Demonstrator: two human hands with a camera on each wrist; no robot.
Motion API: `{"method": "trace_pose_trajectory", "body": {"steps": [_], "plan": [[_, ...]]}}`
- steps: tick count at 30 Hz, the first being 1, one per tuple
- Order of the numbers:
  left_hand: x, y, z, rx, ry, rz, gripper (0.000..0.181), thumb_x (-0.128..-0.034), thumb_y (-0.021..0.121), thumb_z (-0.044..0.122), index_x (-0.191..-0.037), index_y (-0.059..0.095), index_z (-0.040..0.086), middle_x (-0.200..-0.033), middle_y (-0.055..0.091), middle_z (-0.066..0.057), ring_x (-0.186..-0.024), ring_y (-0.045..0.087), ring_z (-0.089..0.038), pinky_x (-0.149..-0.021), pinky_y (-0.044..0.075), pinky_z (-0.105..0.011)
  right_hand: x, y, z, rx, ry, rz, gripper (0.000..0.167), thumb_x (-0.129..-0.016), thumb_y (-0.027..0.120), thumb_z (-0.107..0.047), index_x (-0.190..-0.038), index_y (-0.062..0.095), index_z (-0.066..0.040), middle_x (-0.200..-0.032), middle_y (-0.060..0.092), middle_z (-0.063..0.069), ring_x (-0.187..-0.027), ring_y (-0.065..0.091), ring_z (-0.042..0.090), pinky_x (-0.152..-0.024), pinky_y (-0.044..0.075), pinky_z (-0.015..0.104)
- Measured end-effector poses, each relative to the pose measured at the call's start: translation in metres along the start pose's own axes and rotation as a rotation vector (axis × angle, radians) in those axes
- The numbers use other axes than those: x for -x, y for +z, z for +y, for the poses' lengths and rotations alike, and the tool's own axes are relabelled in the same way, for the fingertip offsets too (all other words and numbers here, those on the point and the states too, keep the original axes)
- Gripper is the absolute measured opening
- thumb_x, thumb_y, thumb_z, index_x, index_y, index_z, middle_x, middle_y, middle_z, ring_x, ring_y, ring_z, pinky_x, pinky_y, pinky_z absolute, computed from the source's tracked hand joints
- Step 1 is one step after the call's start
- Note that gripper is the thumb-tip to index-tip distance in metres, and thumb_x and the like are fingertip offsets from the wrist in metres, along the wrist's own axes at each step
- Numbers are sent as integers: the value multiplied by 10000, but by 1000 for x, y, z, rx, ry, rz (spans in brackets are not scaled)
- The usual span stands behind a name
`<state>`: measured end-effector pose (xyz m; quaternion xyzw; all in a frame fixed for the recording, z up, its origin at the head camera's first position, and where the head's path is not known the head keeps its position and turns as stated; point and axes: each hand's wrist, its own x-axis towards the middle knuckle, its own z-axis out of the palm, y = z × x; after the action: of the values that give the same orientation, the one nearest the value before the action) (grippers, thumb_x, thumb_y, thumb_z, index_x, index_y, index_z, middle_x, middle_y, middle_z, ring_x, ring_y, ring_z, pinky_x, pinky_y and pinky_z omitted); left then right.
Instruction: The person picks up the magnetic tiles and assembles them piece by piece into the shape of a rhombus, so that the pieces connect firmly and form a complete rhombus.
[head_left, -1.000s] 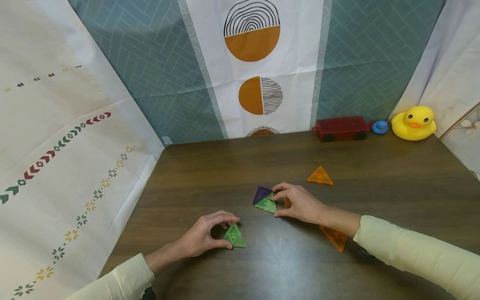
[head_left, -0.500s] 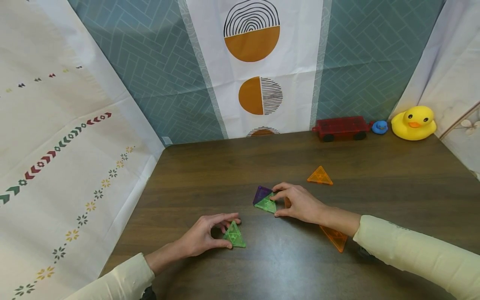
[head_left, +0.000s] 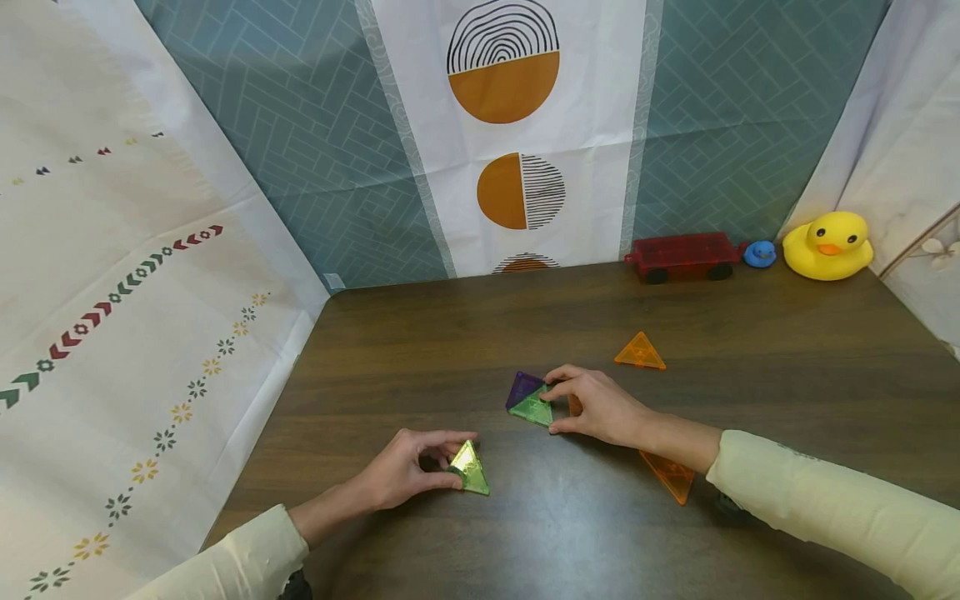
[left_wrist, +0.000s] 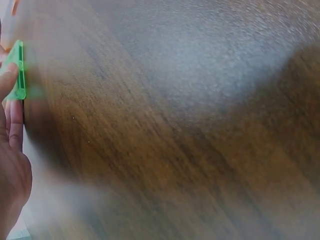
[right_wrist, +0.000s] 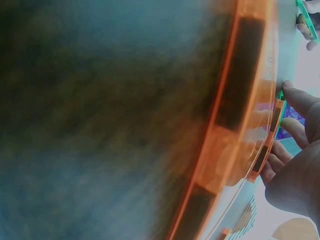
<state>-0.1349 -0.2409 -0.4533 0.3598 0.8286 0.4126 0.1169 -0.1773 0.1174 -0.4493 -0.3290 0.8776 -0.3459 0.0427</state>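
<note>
At the tabletop (head_left: 390, 350), one green triangle (head_left: 471, 471) is pinched by the left grip (head_left: 405, 472), another triangle (head_left: 533, 408) by the right grip (head_left: 600, 408).

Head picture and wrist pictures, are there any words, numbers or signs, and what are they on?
None: no readable word, brand or number in any view.
Nearer green triangle: nothing readable.
Far orange triangle: inner marks too small to read.
Right sleeve: dark marks, too blurred to read.
Left cloth: arrow and flower patterns, not writing.

Bright head view, glare on the desk (head_left: 558, 533) — green triangle (head_left: 471, 470) glinting — the right wrist view's near orange triangle (right_wrist: 221, 137) blurred.
</note>
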Motion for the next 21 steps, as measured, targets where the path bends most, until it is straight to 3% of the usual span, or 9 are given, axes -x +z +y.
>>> {"method": "trace_pose_trajectory", "body": {"steps": [21], "plan": [[-3,-3,4,115,-95,24,239,-928,845,164,-1156,799,111,-1023,802,19,-916,768,-148,-806,626,-328,0,0,0,13,-4,1,441,-874,901,-204,-1265,777,-42,-1428,609,140,-636,569,-35,-808,580,299]]}}
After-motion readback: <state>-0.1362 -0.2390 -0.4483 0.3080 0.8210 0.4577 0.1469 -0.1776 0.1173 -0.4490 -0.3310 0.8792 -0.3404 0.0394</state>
